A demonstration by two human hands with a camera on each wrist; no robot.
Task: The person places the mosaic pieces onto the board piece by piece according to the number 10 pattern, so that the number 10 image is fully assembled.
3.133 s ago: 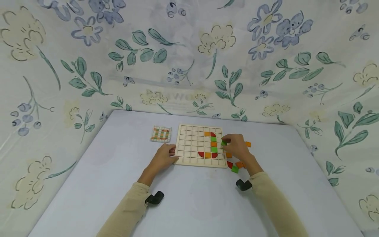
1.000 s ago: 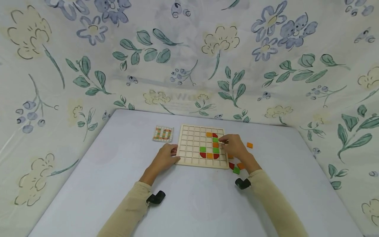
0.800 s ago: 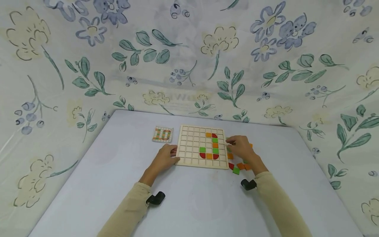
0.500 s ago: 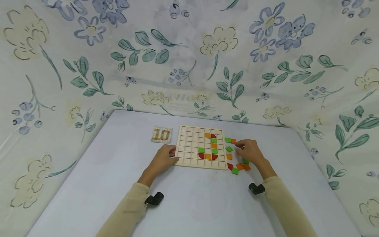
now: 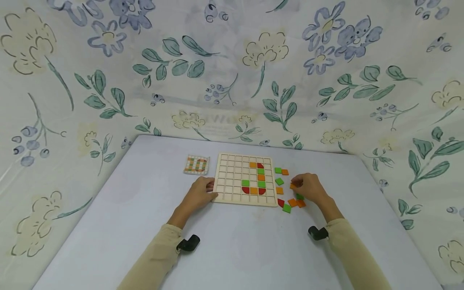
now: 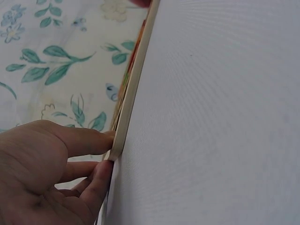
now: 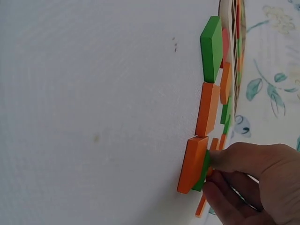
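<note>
My left hand (image 5: 198,191) grips the near left corner of the pale wooden grid board (image 5: 232,165), thumb on top and fingers at its side; the left wrist view shows the same pinch at the board corner (image 6: 118,147). Orange, green and red tiles fill part of the board's right half, among them a green tile (image 5: 245,183) above a red quarter-round tile (image 5: 245,190). To the right of the board, my right hand (image 5: 309,188) pinches an orange square tile (image 5: 292,186) between thumb and fingers. Right by those fingers, a green tile (image 7: 202,174) lies behind another orange tile (image 7: 192,164).
Several loose tiles lie along the board's right side, including a green tile (image 5: 279,181), an orange tile (image 5: 279,190) and a red quarter-round (image 5: 280,203). A small pattern card (image 5: 197,164) lies left of the board on the white table (image 5: 232,249). Floral cloth (image 5: 232,80) hangs behind.
A green tile, earlier in the right hand, now sits on the board above the left red piece. The right hand has moved right, off the board, and now pinches an orange tile. Left hand stays.
</note>
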